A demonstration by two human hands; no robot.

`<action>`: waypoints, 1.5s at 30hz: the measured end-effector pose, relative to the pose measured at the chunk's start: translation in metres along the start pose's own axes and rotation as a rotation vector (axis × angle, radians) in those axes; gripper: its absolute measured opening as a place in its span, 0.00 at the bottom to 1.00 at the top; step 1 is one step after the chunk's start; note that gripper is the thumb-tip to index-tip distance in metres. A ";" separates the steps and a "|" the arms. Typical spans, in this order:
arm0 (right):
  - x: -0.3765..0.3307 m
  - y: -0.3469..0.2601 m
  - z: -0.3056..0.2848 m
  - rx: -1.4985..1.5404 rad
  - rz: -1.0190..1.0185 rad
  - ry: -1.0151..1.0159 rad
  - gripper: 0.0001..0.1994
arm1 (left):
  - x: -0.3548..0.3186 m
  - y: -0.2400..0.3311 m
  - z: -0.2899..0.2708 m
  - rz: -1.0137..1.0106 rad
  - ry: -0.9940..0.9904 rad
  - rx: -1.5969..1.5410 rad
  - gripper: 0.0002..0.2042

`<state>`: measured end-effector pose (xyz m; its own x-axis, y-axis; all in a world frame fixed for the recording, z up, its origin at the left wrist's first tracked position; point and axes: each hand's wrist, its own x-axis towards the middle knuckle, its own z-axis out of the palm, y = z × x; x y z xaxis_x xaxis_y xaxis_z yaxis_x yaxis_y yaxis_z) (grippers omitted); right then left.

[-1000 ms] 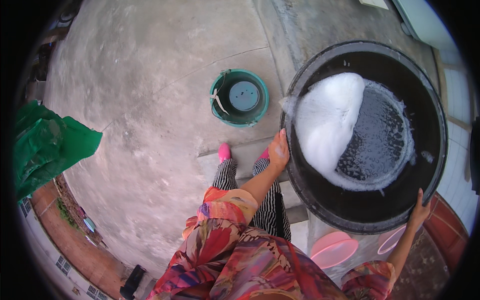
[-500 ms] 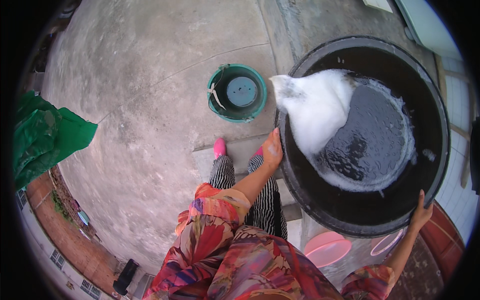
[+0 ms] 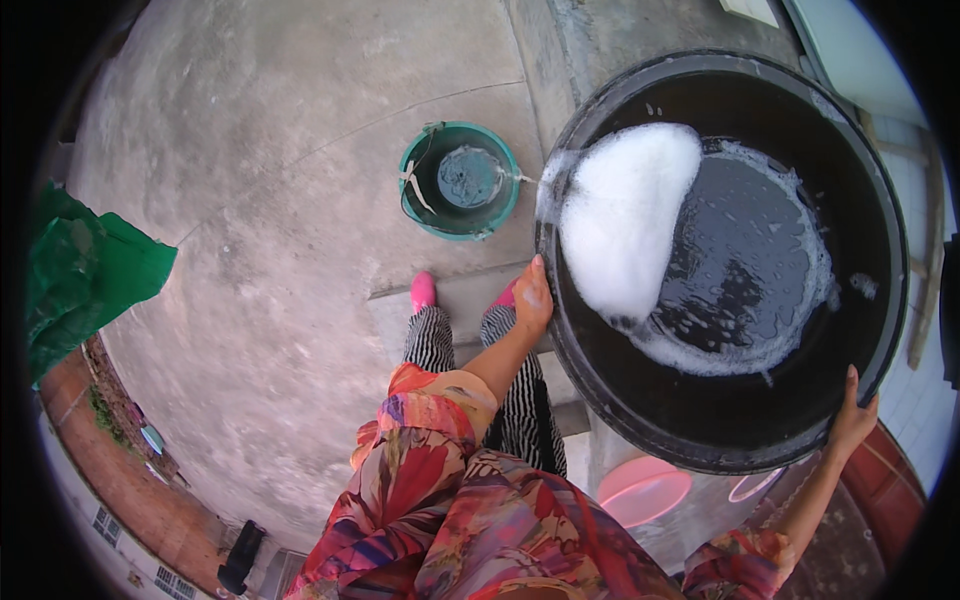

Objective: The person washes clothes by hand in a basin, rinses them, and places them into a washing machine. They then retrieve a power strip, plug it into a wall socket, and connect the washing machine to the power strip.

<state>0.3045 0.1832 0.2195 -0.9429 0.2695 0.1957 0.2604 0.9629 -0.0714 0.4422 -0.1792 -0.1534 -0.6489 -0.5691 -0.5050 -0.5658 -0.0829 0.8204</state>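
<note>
A big round black tub is tipped toward the left. White foam is heaped against its left side, beside a pool of dark soapy water. My left hand is closed on the tub's left rim, its fingers partly hidden behind the wall. At the lower right, my right hand grips the rim from outside, fingers also partly hidden. From the foamy left lip a thin trickle runs toward a green bucket on the concrete, which has rippling water in its bottom.
A pink basin lies below the tub. My pink shoes are by a low concrete step. Green sheeting hangs at the left, and a white-tiled surface borders the right.
The foam has drawn back from over the lip into the tub and looks more rounded. A thin trickle now shows at the lip, and the bucket's water has become rippled.
</note>
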 end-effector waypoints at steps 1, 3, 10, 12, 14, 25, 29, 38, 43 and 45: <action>0.000 0.000 -0.001 -0.032 -0.001 0.009 0.27 | 0.000 -0.003 0.001 0.007 0.009 -0.002 0.26; -0.002 -0.005 -0.003 -0.043 -0.014 0.037 0.27 | -0.001 -0.009 0.004 0.013 0.015 0.008 0.25; -0.014 -0.016 -0.004 0.030 -0.050 0.039 0.27 | 0.000 -0.022 0.008 -0.001 -0.008 0.050 0.26; -0.016 -0.019 -0.005 0.018 -0.042 0.030 0.27 | -0.001 -0.024 0.009 0.015 0.002 0.047 0.26; -0.018 -0.020 -0.006 -0.008 -0.039 0.043 0.27 | -0.001 -0.025 0.010 0.025 0.016 0.032 0.26; -0.032 -0.050 -0.015 0.042 -0.067 0.057 0.25 | 0.000 -0.033 0.016 -0.061 -0.022 0.004 0.26; -0.042 -0.064 -0.018 0.076 -0.061 0.073 0.24 | 0.004 -0.040 0.019 -0.143 -0.093 -0.001 0.27; -0.053 -0.066 -0.034 0.466 -0.010 -0.042 0.16 | 0.013 -0.069 0.035 -0.092 -0.065 0.072 0.26; -0.053 -0.061 -0.039 0.582 0.023 -0.090 0.14 | 0.009 -0.054 0.030 -0.140 -0.096 -0.040 0.28; -0.057 -0.060 -0.048 0.638 0.026 -0.121 0.14 | 0.007 -0.058 0.033 -0.097 -0.080 -0.018 0.28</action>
<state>0.3527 0.1110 0.2592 -0.9645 0.2526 0.0773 0.1436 0.7470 -0.6492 0.4537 -0.1518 -0.2137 -0.6303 -0.4910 -0.6014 -0.6191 -0.1497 0.7709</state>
